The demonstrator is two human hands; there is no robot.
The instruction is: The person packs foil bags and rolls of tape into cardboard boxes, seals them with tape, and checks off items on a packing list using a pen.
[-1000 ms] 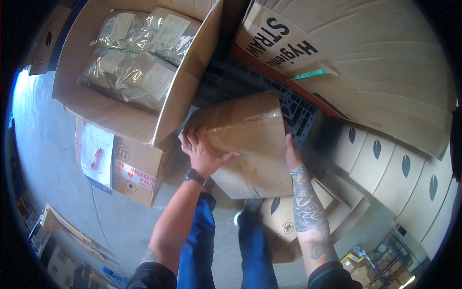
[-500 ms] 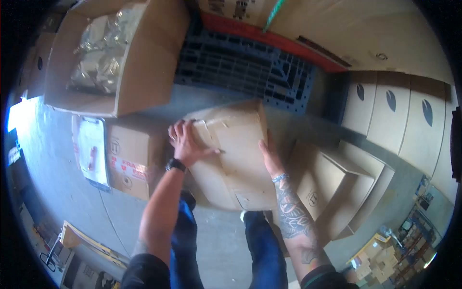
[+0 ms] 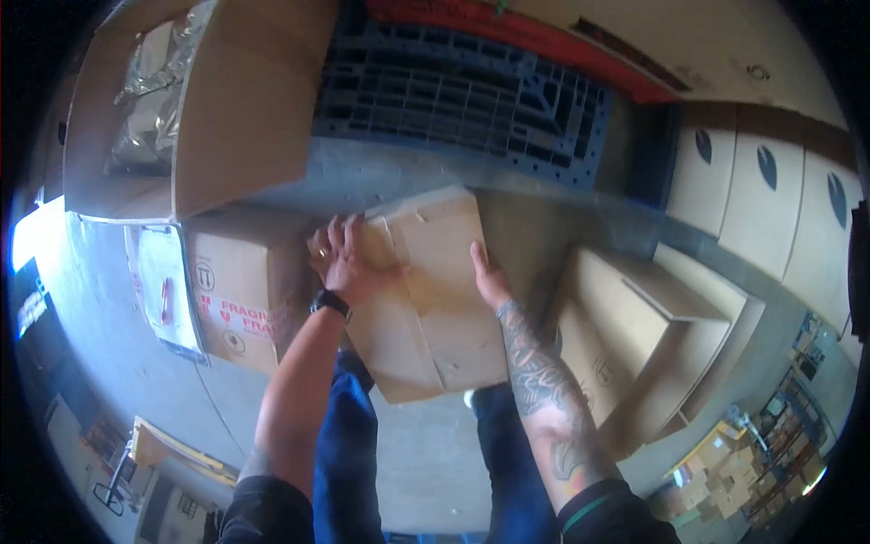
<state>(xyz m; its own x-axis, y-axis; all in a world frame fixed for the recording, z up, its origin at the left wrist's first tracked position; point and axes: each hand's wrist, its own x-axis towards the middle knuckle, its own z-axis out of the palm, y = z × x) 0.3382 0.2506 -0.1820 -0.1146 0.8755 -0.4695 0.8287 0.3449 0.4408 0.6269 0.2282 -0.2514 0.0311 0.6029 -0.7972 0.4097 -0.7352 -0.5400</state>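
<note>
A person looks down at their own two bare hands, which hold a closed brown cardboard carton [image 3: 444, 313] between them; the carton is in the middle of the view, in front of the person's legs in blue jeans [image 3: 344, 444] and over a grey floor [image 3: 426, 462], its long sides slanting, with clear tape along a seam. The left hand [image 3: 349, 263], below a black wristwatch [image 3: 332, 305], is clamped on the carton's upper left part, thumb stretched across the top face and fingers spread near the corner; the right hand [image 3: 490, 277], with a thin bracelet [image 3: 505, 308] at the wrist above a tattooed forearm, presses against the right edge, thumb uppermost, its other fingers hidden from sight. To the left is a box with red and white FRAGILE tape [image 3: 231, 299]; against it lies a clipboard [image 3: 172, 272] with paper and a red pen [image 3: 165, 301]; above it in the view stands a large open box [image 3: 249, 109], with shiny clear plastic bags [image 3: 149, 127] inside. At the top is a dark slatted pallet [image 3: 435, 104], beside a red band [image 3: 535, 41] along the base of a large cardboard box [image 3: 725, 45]; at the right, pale cartons printed with dark leaf shapes [image 3: 748, 213] stand in a row; nearer the right forearm is an open, empty-looking carton [image 3: 625, 340], flaps spread; farther off, at lower right, are small, blurred stacked boxes [image 3: 720, 471].
</note>
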